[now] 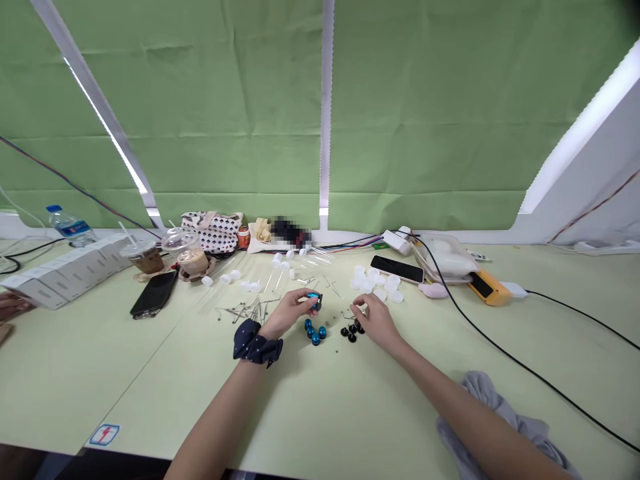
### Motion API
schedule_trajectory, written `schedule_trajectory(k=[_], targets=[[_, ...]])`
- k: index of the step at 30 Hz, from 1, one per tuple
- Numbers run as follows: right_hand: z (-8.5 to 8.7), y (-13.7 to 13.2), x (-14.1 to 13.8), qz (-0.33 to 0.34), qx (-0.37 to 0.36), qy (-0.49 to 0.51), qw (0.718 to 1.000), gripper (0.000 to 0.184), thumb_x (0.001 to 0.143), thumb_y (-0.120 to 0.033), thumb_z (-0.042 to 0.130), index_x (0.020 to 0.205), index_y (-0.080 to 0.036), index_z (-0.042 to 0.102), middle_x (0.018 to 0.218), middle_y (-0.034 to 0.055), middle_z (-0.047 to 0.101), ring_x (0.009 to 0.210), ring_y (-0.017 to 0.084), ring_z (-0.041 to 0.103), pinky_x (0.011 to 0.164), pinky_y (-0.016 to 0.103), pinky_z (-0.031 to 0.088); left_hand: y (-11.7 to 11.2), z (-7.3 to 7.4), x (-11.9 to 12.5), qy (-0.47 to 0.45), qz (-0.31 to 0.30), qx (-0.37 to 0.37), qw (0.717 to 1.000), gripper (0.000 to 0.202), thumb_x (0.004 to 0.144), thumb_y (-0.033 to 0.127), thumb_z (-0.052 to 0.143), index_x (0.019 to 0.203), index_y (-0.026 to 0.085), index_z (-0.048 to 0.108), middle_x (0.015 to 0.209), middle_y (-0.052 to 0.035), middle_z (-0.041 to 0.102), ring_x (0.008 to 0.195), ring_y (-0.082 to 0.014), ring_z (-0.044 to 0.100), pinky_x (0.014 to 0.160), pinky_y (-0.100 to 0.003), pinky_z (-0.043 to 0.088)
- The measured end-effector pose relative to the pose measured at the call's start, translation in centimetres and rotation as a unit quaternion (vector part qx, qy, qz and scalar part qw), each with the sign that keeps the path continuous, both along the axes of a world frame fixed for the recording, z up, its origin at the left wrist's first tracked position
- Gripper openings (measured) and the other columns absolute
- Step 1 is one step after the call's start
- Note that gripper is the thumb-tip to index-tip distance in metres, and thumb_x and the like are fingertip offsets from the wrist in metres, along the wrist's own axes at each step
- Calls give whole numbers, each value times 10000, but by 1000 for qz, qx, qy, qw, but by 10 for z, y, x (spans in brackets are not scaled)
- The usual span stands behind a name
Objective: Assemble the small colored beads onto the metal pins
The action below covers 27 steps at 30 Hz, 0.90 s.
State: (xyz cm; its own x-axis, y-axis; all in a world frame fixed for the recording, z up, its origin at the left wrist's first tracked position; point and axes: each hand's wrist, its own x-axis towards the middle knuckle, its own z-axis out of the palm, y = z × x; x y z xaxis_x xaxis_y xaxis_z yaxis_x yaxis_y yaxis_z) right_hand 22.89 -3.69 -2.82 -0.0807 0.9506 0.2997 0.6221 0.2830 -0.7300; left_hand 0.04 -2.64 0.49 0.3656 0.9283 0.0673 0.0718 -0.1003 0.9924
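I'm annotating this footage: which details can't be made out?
All in the head view:
Right hand: whether it holds anything; too small, partly hidden by its fingers.
Blue-and-black piece: partly covered by the left hand.
Another person's hand: cut off by the left edge.
Pixelated patch: blurring hides what lies there.

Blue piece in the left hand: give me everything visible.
The blue piece is small, glossy and metallic-looking, with a dark part showing at its right in the view. The left hand pinches it between thumb and fingers, over the table, beyond the loose blue balls. Fingers partly cover it; finer detail is unreadable.
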Motion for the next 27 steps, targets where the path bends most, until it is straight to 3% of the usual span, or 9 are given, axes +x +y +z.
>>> schedule_trajectory(k=[3, 8, 16, 22, 27], targets=[[14, -9, -15, 65, -2, 88, 994, 230, 806, -368, 497, 966, -205, 526, 904, 60, 552, 651, 141, 536, 613, 291, 459, -14, 1, 1, -44, 23, -18, 999, 347, 754, 431, 587, 950, 145, 599, 796, -31, 598, 647, -109, 579, 653, -249, 471], [30, -17, -47, 187, -102, 159, 964, 493, 700, -408, 637, 1113, -260, 412, 966, 16, 495, 592, 99, 583, 532, 246, 472, -27, -4, 7, -66, 40, -10, 997, 332, 753, 419, 595, 933, 140, 597, 768, -24, 607, 630, -114, 573, 625, -243, 467], [24, -11, -67, 223, -133, 213, 942, 299, 739, -393, 582, 972, -238, 476, 795, -27, 485, 509, 81, 547, 441, 212, 458, -31, -11, 5, -88, 28, -26, 995, 383, 758, 428, 588, 989, 127, 637, 813, -62, 665, 669, -155, 614, 701, -296, 494], [19, -10, -61, 227, -128, 237, 936, 344, 704, -325, 621, 1008, -233, 489, 869, 1, 489, 586, 95, 558, 474, 220, 485, -32, -12, 4, -91, 16, -41, 995, 447, 768, 438, 580, 1073, 112, 617, 724, -67, 673, 603, -152, 608, 593, -266, 485], [20, -9, -58, 233, -129, 261, 928, 358, 686, -291, 641, 1010, -236, 499, 863, -4, 478, 642, 107, 566, 516, 229, 484, -34, -9, 4, -95, 21, -30, 995, 432, 763, 405, 601, 1105, 143, 574, 770, -58, 671, 641, -156, 633, 605, -270, 501]])
